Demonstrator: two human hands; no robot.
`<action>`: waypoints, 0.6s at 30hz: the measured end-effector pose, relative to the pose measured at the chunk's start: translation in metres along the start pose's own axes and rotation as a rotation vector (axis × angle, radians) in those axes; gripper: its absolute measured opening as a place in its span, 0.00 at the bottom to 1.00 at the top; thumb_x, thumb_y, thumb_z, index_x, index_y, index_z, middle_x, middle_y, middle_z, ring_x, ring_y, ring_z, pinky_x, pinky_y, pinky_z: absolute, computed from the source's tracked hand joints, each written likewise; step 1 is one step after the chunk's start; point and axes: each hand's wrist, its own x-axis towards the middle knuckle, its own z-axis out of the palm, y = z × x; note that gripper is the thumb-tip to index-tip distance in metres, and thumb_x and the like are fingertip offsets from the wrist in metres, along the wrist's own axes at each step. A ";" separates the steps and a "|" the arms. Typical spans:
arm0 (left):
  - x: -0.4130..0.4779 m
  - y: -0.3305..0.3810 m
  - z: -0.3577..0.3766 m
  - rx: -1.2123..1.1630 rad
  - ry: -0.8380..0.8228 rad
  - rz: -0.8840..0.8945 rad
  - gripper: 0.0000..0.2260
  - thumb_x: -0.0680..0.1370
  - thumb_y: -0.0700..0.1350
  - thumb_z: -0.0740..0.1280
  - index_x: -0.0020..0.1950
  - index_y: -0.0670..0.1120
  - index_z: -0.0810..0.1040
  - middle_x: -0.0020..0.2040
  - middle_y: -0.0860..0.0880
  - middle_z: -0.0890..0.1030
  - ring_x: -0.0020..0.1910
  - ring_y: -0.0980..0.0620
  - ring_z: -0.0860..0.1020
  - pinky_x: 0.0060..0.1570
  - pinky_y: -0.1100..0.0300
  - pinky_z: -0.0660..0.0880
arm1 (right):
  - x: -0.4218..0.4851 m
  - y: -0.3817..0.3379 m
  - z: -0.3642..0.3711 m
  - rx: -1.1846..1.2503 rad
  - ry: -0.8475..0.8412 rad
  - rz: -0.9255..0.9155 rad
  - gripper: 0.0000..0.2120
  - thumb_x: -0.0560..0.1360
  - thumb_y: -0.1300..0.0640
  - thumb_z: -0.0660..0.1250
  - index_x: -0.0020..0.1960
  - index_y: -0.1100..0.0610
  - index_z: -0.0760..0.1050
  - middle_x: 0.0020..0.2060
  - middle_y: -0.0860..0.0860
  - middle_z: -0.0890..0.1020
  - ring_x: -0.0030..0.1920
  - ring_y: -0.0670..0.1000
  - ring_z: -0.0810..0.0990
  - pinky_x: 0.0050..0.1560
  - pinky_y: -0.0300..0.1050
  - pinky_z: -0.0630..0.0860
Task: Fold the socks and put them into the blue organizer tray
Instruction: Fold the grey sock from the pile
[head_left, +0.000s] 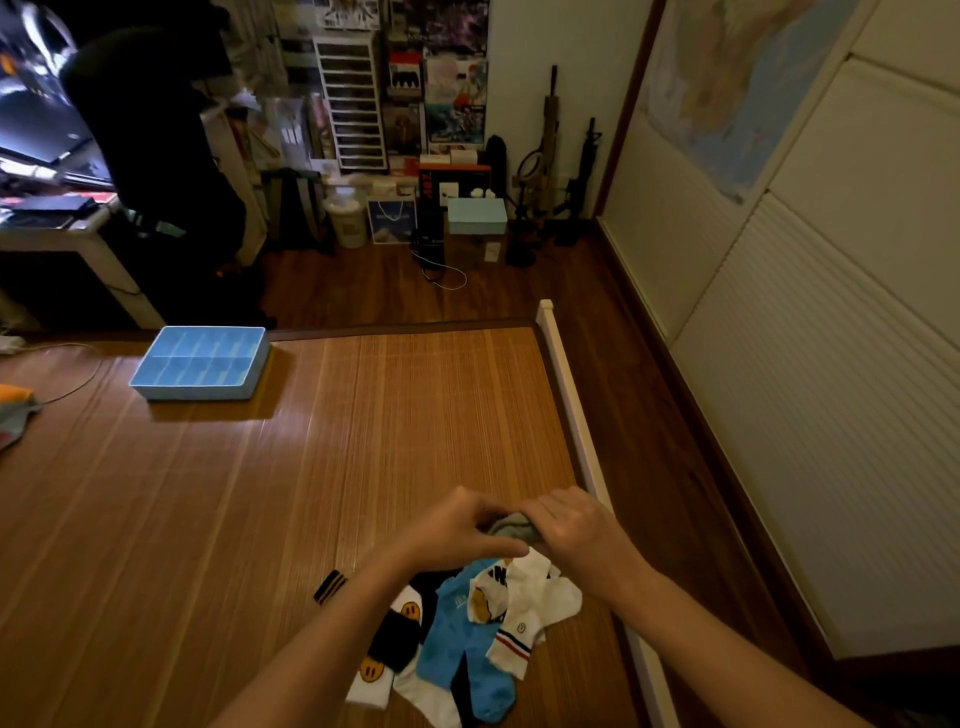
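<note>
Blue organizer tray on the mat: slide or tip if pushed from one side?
Probably slides: the blue rectangular organizer tray sits flat on the glossy brown bamboo mat. Tipping seems unlikely, since it is wide and low. Its compartments look empty, so it is likely light.

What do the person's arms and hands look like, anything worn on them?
The left forearm and right forearm are bare, no sleeves in view. The left hand and right hand wear no gloves; no watch, ring or wristband shows.

path: open mat (291, 483) between sock pile (457, 639) and tray (192, 393) | obstacle: white rail (571, 405) along right edge
</note>
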 end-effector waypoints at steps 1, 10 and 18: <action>-0.001 -0.002 -0.002 -0.100 -0.034 -0.021 0.14 0.79 0.53 0.73 0.62 0.50 0.83 0.48 0.50 0.86 0.42 0.59 0.84 0.46 0.63 0.81 | -0.004 0.001 0.001 -0.005 -0.007 -0.007 0.11 0.73 0.53 0.78 0.51 0.55 0.81 0.40 0.49 0.83 0.39 0.47 0.80 0.38 0.43 0.77; 0.013 -0.018 0.025 -0.287 0.044 -0.117 0.06 0.78 0.45 0.74 0.51 0.44 0.86 0.43 0.45 0.87 0.40 0.52 0.85 0.43 0.61 0.81 | -0.030 -0.003 0.014 0.068 -0.088 0.094 0.21 0.71 0.52 0.78 0.61 0.57 0.79 0.49 0.49 0.84 0.46 0.48 0.83 0.46 0.43 0.81; 0.041 -0.031 0.059 -0.104 -0.102 -0.065 0.08 0.79 0.48 0.73 0.47 0.43 0.86 0.39 0.42 0.83 0.33 0.57 0.75 0.36 0.61 0.71 | -0.073 -0.009 0.034 0.097 -0.198 0.150 0.25 0.67 0.58 0.80 0.63 0.59 0.79 0.51 0.51 0.84 0.49 0.49 0.83 0.48 0.42 0.81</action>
